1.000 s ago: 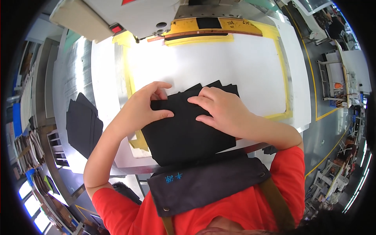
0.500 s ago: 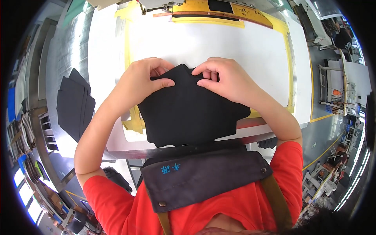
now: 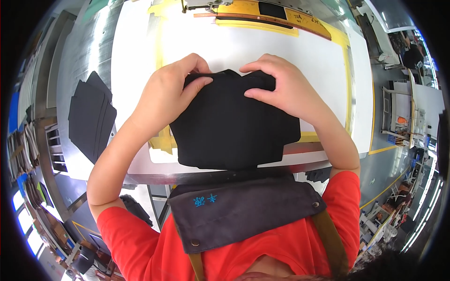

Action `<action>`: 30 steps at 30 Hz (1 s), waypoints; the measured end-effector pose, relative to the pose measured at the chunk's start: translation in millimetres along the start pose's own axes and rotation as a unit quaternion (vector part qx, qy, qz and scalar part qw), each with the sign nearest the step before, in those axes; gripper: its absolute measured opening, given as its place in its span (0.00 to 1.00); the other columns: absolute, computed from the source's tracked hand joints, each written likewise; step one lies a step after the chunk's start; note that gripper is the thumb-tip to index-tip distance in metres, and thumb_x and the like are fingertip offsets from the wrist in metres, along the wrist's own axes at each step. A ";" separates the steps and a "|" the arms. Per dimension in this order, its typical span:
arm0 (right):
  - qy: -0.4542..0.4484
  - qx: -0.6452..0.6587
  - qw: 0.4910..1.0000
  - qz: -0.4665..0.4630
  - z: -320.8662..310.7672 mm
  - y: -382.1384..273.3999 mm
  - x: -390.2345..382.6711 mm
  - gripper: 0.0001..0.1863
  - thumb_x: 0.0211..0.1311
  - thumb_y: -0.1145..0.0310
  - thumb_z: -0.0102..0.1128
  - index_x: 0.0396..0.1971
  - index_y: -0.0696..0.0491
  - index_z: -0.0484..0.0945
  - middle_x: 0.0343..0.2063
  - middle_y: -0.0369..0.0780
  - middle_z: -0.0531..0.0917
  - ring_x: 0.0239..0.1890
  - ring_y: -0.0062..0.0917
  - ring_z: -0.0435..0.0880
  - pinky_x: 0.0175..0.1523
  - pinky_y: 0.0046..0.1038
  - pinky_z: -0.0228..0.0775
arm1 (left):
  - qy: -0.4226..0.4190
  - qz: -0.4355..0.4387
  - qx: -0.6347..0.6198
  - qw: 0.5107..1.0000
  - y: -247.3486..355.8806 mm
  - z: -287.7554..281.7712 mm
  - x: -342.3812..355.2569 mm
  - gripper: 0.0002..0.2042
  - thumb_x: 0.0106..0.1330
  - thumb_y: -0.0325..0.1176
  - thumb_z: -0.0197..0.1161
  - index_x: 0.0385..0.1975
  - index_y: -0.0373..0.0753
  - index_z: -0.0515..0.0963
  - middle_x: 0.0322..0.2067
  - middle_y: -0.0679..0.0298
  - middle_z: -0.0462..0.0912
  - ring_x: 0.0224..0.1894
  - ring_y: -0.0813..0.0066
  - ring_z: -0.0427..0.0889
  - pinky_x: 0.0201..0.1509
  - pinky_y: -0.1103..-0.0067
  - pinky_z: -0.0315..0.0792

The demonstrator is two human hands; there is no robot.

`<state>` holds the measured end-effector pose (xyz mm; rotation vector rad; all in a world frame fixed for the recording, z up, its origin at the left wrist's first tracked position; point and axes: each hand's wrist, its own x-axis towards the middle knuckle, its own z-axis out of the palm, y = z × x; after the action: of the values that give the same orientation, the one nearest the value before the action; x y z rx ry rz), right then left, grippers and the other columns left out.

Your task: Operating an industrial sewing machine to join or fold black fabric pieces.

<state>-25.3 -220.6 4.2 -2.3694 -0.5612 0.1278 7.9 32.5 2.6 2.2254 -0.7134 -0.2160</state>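
Note:
A stack of black fabric pieces [image 3: 232,126] lies on the white board [image 3: 253,47] with yellow-taped edges, at the near side of the worktable. My left hand [image 3: 176,89] grips its upper left edge, thumb on the front, fingers curled over behind. At the upper right, my right hand [image 3: 286,86] holds the same stack, thumb on the front and index finger over the top edge; its other fingers are partly hidden by the fabric. More black pieces [image 3: 89,117] lie in a loose pile on the metal surface to the left.
A yellow template [image 3: 300,23] with a dark slot and metal machine parts [image 3: 197,8] stand at the far edge. Shelving with stacked material [image 3: 26,159] is at the left. Other workstations [image 3: 403,107] line the right, past a floor aisle.
The view has shifted. Both hands have moved apart from their first grip to the stack's upper corners, and the upper edges of the pieces, fanned out earlier, sit closer together.

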 end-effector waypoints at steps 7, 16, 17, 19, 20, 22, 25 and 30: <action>0.002 0.136 0.990 0.040 -7.7 -2.4 3.4 0.13 0.57 0.70 0.66 0.41 0.57 0.81 0.30 0.39 0.83 0.35 0.23 0.81 0.49 0.25 0.73 | -0.011 0.002 0.000 1.000 -1.0 -46.5 -14.7 0.07 0.66 0.24 0.59 0.42 0.34 0.74 0.34 0.63 0.79 0.40 0.78 0.77 0.50 0.82 0.69; -0.020 0.148 0.987 0.056 -16.7 9.2 -15.4 0.13 0.57 0.71 0.65 0.43 0.55 0.81 0.34 0.37 0.83 0.39 0.23 0.81 0.50 0.24 0.72 | 0.076 -0.201 -0.085 0.973 -79.6 -208.2 -114.8 0.08 0.68 0.25 0.58 0.44 0.34 0.75 0.36 0.71 0.79 0.40 0.83 0.77 0.49 0.87 0.68; -0.030 0.132 0.990 0.033 -16.4 8.4 -16.0 0.14 0.56 0.70 0.66 0.43 0.55 0.81 0.35 0.37 0.83 0.41 0.24 0.81 0.50 0.25 0.72 | 0.070 -0.234 0.023 0.969 -103.9 -217.5 -128.2 0.09 0.67 0.25 0.59 0.46 0.34 0.75 0.37 0.69 0.80 0.41 0.82 0.77 0.49 0.85 0.68; -0.032 0.076 0.996 0.026 -17.8 -1.7 -19.1 0.15 0.55 0.69 0.66 0.43 0.55 0.80 0.37 0.37 0.83 0.43 0.27 0.81 0.51 0.27 0.72 | 0.062 -0.241 0.159 0.955 -134.4 -209.3 -139.0 0.14 0.65 0.26 0.61 0.50 0.35 0.75 0.39 0.66 0.81 0.43 0.79 0.77 0.50 0.82 0.69; -0.036 0.015 0.999 0.027 -18.0 -4.8 -19.9 0.16 0.55 0.68 0.67 0.43 0.54 0.80 0.39 0.38 0.82 0.45 0.29 0.81 0.52 0.28 0.72 | 0.060 -0.215 0.183 0.958 -149.7 -195.8 -137.7 0.16 0.65 0.26 0.61 0.53 0.37 0.74 0.41 0.64 0.81 0.44 0.77 0.77 0.50 0.80 0.69; -0.027 -0.019 0.999 0.028 -18.7 -6.3 -24.3 0.17 0.54 0.67 0.66 0.44 0.53 0.79 0.40 0.38 0.81 0.45 0.32 0.80 0.52 0.31 0.72 | 0.125 -0.189 0.284 0.932 -132.0 -170.8 -132.8 0.20 0.63 0.27 0.62 0.57 0.42 0.73 0.48 0.60 0.80 0.50 0.63 0.79 0.54 0.74 0.70; -0.044 -0.094 0.994 -0.016 -15.7 -6.3 -26.9 0.18 0.52 0.65 0.68 0.44 0.52 0.78 0.39 0.38 0.80 0.43 0.34 0.79 0.49 0.34 0.72 | 0.155 -0.152 0.341 0.915 -77.7 -137.3 -101.7 0.18 0.62 0.27 0.63 0.53 0.40 0.75 0.47 0.58 0.79 0.51 0.58 0.78 0.55 0.73 0.71; -0.041 -0.106 0.993 -0.028 5.2 -0.3 -13.5 0.20 0.49 0.65 0.70 0.43 0.54 0.78 0.37 0.40 0.78 0.43 0.36 0.78 0.47 0.35 0.71 | 0.031 0.017 0.138 0.990 -7.8 -52.0 -31.3 0.13 0.58 0.26 0.66 0.44 0.38 0.78 0.44 0.58 0.80 0.49 0.57 0.79 0.52 0.69 0.73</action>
<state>-38.9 -223.0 -0.3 -2.5602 -0.7104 0.1488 4.2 86.8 30.4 2.4670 -0.7856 -0.0309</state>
